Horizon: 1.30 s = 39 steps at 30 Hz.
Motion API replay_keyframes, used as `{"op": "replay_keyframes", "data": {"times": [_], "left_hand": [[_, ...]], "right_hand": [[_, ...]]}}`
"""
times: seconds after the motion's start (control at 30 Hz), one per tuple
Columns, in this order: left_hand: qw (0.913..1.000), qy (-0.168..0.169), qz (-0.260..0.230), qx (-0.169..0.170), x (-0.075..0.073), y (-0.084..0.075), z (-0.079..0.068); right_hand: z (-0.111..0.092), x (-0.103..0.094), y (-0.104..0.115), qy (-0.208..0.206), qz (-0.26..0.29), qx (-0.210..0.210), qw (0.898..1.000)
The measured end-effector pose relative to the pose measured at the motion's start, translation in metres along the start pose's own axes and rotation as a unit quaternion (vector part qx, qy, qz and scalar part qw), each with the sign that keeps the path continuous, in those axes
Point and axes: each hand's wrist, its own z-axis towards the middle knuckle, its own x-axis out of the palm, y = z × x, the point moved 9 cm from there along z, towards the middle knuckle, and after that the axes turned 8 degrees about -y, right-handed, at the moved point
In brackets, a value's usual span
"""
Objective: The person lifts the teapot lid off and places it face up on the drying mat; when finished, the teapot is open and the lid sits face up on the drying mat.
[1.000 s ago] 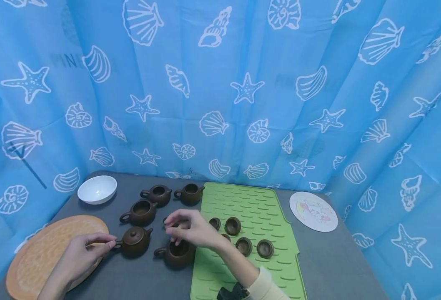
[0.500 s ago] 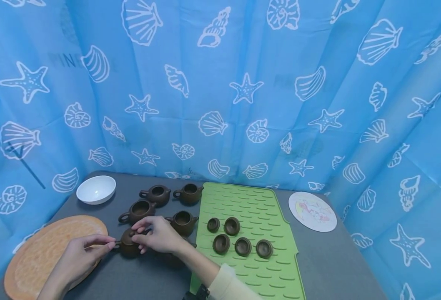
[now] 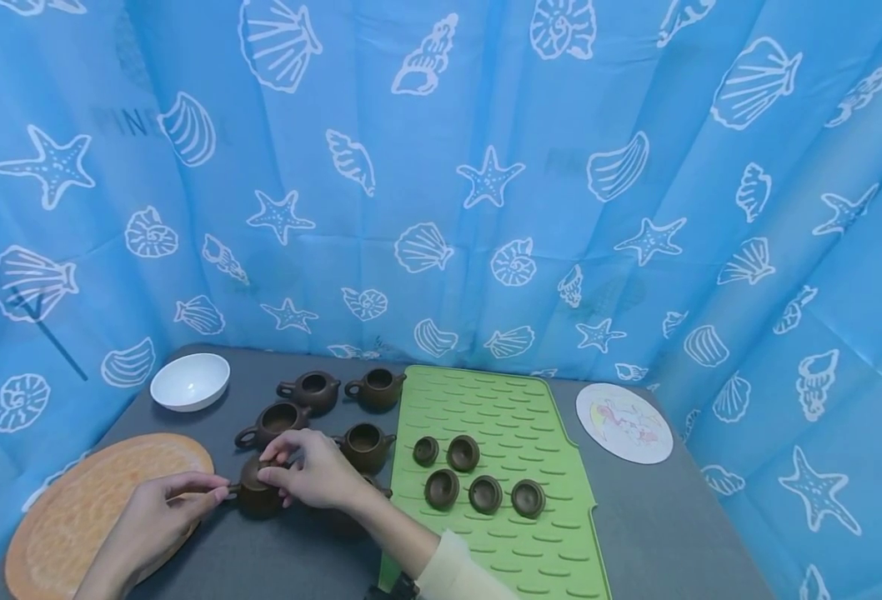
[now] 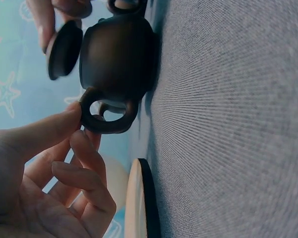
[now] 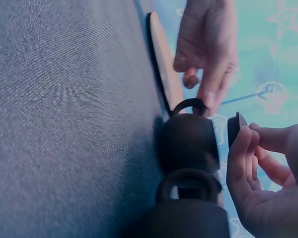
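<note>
My left hand pinches the handle of a small dark brown teapot between thumb and fingers. In the left wrist view the teapot stands on the grey cloth. Its round lid is off the opening, slightly apart and tilted, pinched by my right hand. From the right wrist view, the lid hangs just beside the mouth of the teapot. Another lidless teapot sits mostly hidden under my right forearm, and one more stands just beyond that hand.
Several lidless teapots, among them one at the back, stand behind my hands. Several upturned lids, including one dark lid, lie on the green mat. Around them are a white bowl, a round tan board and a printed disc.
My right hand has come left from above a neighbouring lidless teapot to the lidded one and raised its lid. The left hand has kept its pinch on the handle.
</note>
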Motion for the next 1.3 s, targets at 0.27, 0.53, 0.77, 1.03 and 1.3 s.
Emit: {"op": "replay_keyframes", "data": {"times": [0.27,0.53,0.77,1.03,1.3], "left_hand": [[1.0,0.002,0.0,0.0,0.001,0.001,0.0],[0.9999,0.006,-0.008,-0.007,0.001,0.002,-0.001],[0.9998,0.009,-0.007,-0.015,0.002,0.002,0.0],[0.9998,0.01,0.001,-0.017,0.002,0.002,0.001],[0.9999,0.006,0.007,-0.013,0.002,0.001,0.0]], "right_hand": [[-0.022,-0.037,0.005,-0.025,0.023,-0.02,0.999],[-0.05,-0.096,-0.002,-0.048,0.015,-0.019,0.999],[-0.074,-0.153,-0.023,-0.07,0.049,0.019,0.996],[-0.098,-0.209,-0.043,-0.066,0.088,0.039,0.993],[-0.121,-0.247,-0.076,-0.073,0.077,0.077,0.991]]}}
